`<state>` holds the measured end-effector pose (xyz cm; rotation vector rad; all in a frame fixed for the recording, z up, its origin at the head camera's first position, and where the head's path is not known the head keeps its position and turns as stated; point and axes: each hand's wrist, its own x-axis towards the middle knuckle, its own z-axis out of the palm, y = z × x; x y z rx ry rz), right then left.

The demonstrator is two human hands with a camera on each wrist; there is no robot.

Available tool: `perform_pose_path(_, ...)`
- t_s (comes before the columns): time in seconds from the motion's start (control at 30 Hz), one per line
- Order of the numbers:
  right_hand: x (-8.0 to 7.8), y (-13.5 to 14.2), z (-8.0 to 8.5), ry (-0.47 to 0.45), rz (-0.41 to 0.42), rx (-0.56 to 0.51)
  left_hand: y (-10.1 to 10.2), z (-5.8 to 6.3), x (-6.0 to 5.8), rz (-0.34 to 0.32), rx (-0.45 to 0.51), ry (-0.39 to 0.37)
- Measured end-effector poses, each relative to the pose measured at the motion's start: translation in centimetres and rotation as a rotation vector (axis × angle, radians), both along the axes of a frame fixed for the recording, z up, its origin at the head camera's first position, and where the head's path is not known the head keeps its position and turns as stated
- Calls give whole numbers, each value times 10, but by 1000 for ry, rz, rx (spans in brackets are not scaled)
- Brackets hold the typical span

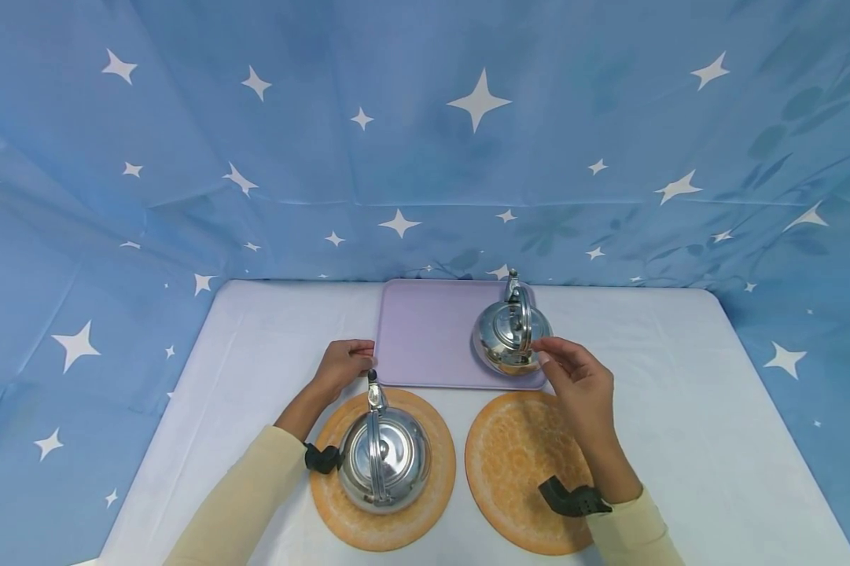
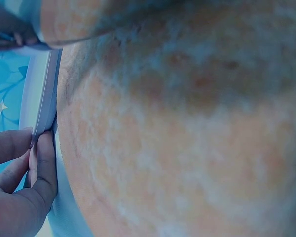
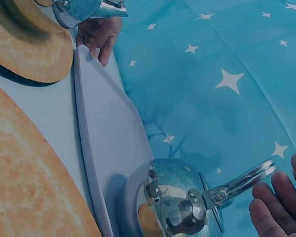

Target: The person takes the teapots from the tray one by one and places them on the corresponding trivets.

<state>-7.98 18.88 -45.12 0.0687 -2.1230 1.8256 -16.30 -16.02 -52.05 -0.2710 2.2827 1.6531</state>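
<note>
My left hand [image 1: 341,368] pinches the near left corner of a lilac tray [image 1: 425,334], thumb above and fingers below in the left wrist view. On the tray's right side stands a shiny metal kettle [image 1: 494,346], spout toward the back and handle upright. Beside that handle [image 3: 246,182] is my right hand [image 1: 586,389], its fingers loosely bent and not wrapped round it; whether a fingertip touches the metal is hard to tell. A second metal kettle [image 1: 412,464] sits on the left round mat [image 1: 435,503], just in front of my left hand.
Another round, bread-patterned mat [image 1: 509,464] lies under my right forearm with no kettle on it. A white cloth covers the table [image 1: 679,377]. Behind it hangs a blue starry curtain [image 1: 425,157], close to the tray's far edge.
</note>
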Motion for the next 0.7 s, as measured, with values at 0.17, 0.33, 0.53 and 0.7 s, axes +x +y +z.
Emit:
perform_pose_path(0.17,3,-5,17,19,-1,-1,0,0,0,1,8,1)
perform_pose_path(0.33,-4,-2,8,9,-4,-14,1,1,0,4,13,-5)
perform_pose_path(0.53,-14,0,-6,0,2,-45,1,2,1,8,6,-6)
perform_pose_path(0.7,-18,-2,-5,-39,2,-46,0,1,1,7,12,-3)
